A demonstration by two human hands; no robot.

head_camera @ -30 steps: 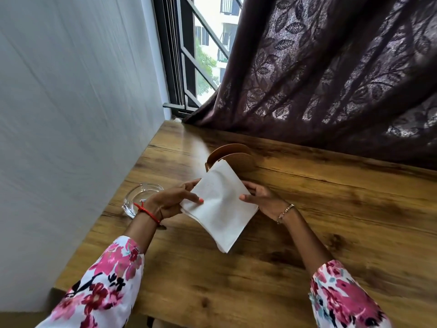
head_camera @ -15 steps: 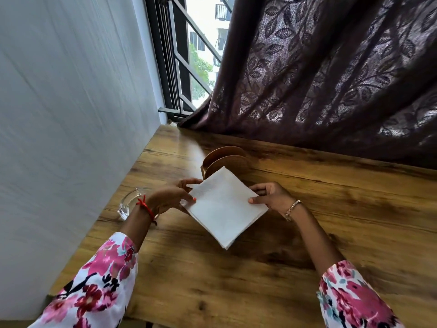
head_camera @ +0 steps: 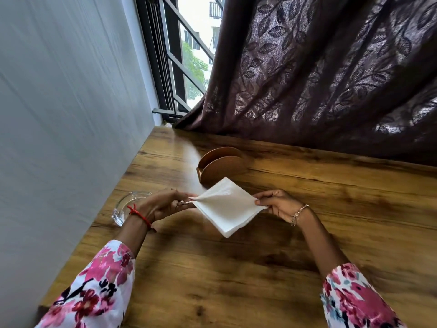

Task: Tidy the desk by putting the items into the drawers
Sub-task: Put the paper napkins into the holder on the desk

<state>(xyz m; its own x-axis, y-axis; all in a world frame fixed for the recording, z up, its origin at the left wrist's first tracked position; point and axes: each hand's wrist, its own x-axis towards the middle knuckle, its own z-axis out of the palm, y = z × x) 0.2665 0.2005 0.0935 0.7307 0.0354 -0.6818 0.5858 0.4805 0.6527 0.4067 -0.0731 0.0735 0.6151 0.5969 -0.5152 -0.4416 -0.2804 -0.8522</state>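
A stack of white paper napkins [head_camera: 227, 207] hangs a little above the wooden desk [head_camera: 236, 275], turned like a diamond. My left hand [head_camera: 163, 204] pinches its left corner, lifting the top sheet slightly. My right hand [head_camera: 276, 203] grips the right corner. Just behind the napkins stands an empty wooden napkin holder [head_camera: 222, 163] with two rounded plates. No drawers are in view.
A clear glass ashtray [head_camera: 125, 207] sits on the desk's left side, close to the white wall [head_camera: 59, 138] and partly behind my left wrist. A dark leaf-patterned curtain [head_camera: 319, 74] hangs along the desk's far edge, with a barred window [head_camera: 186, 55] at the corner.
The napkins have shifted right and tilted flatter, away from the holder. My hands have moved apart to opposite corners, and my left fingers now pinch the corner instead of resting on top.
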